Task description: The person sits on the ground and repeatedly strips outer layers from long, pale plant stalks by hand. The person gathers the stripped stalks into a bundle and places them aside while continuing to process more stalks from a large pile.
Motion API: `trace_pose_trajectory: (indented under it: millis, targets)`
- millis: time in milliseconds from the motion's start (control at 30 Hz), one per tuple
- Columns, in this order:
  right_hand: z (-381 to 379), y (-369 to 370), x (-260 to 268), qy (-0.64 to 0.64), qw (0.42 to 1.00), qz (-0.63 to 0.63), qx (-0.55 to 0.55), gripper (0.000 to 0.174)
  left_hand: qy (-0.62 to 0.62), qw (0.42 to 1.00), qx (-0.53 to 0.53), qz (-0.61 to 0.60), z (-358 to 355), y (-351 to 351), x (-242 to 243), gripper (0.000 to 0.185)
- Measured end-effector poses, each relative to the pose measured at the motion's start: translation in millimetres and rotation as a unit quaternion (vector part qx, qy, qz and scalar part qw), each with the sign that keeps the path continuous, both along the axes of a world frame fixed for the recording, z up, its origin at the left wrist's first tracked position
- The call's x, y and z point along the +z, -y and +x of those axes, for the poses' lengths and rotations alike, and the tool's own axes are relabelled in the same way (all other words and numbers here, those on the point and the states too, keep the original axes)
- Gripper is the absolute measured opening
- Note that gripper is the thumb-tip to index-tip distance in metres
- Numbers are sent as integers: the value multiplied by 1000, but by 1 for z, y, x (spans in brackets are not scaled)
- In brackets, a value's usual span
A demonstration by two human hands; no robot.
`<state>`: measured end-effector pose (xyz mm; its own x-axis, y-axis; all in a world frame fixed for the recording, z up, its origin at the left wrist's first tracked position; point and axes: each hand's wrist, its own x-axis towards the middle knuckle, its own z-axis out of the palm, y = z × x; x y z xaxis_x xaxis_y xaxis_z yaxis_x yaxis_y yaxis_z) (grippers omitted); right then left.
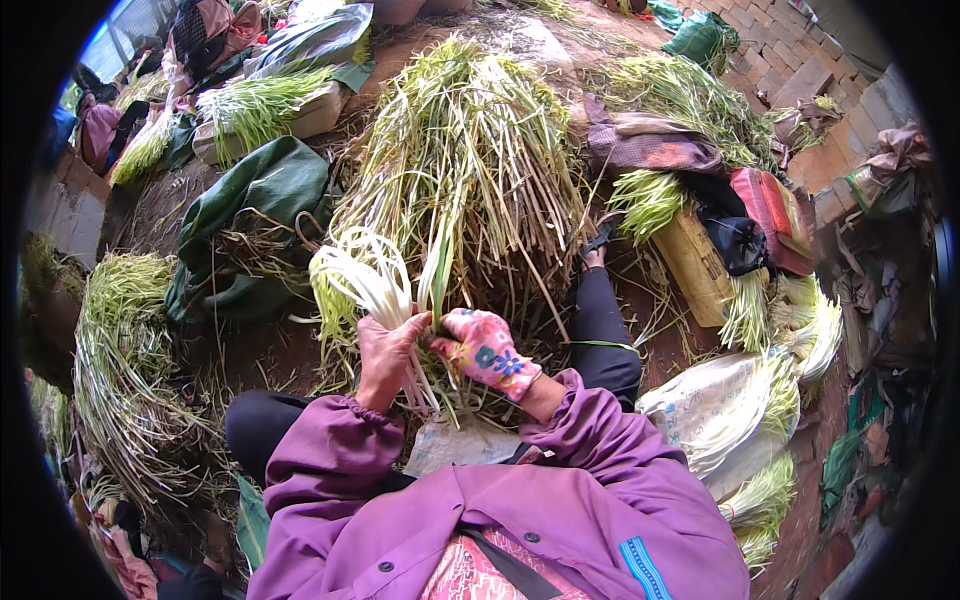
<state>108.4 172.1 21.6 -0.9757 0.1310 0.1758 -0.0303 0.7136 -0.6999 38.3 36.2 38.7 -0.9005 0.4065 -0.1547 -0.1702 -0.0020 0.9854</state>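
Observation:
My bare left hand (pixel 386 352) grips a bunch of white chive-like stalks (pixel 379 281), whose pale yellow-green leaves droop to the left. Close beside it, my right hand (pixel 487 352) wears a pink floral glove and pinches a few stalks with a green blade (pixel 441 274). The fingertips of both hands nearly meet; the exact grip of the gloved fingers is partly hidden. Just beyond the hands rises a large heap of long yellow-green stalks (pixel 465 150), with brownish ends towards me. A pale cloth (pixel 461 444) covers my lap.
On the left lie a dark green sack (pixel 259 184) and another stalk heap (pixel 127 337). To the right, pale bundles (pixel 810 322) are laid near a printed white sack (pixel 686 397), a yellow block (pixel 694 262) and a red package (pixel 772 217). Bundles (pixel 262 109) rest at upper left.

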Motion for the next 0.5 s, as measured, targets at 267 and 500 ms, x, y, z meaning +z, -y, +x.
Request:
trace_pose_trajectory:
  millis: [267, 500]
  targets:
    - [7, -9, -7, 52, 880, -460, -108, 17, -10, 982, 121, 142, -21, 23, 4, 13]
    - [89, -130, -106, 271, 935, -198, -116, 20, 100, 955, 165, 227, -48, 52, -10, 13]
